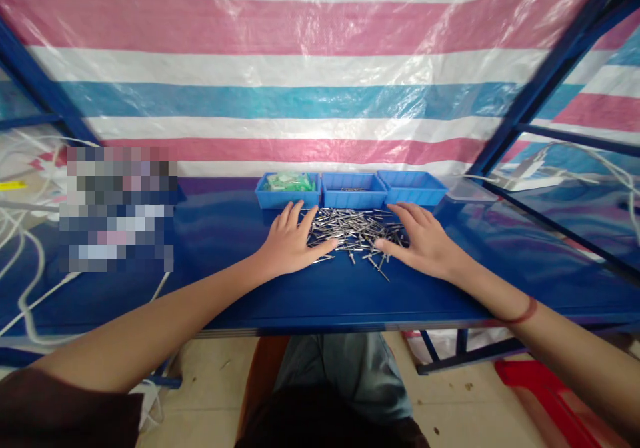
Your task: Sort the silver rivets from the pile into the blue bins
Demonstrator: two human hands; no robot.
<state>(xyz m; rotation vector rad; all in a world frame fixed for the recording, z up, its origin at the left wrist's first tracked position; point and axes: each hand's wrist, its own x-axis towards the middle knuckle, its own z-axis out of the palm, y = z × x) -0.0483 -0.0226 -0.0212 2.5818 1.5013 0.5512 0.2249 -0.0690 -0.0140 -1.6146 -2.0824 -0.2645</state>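
A loose pile of metal pop rivets (350, 227) lies on the blue tabletop (320, 298), several of them strayed toward the front. My left hand (293, 241) rests at the pile's left edge, fingers spread, thumb touching the rivets. On the opposite side my right hand (425, 238) is spread too, its thumb over the right edge of the heap. Neither hand grips anything. Right behind the pile stand three blue bins in a row: the left bin (287, 199) has green and clear plastic packets (290, 181), the middle bin (354, 200) a few rivets, and the right bin (413, 197) shows no contents.
White cables (30, 281) and a pixelated area (117, 208) take up the table's left side. At the right are a clear plastic lid (470, 189) and a white power strip (533, 180). Blue metal posts (530, 88) frame a striped plastic sheet (300, 101). A red stool (545, 395) stands below.
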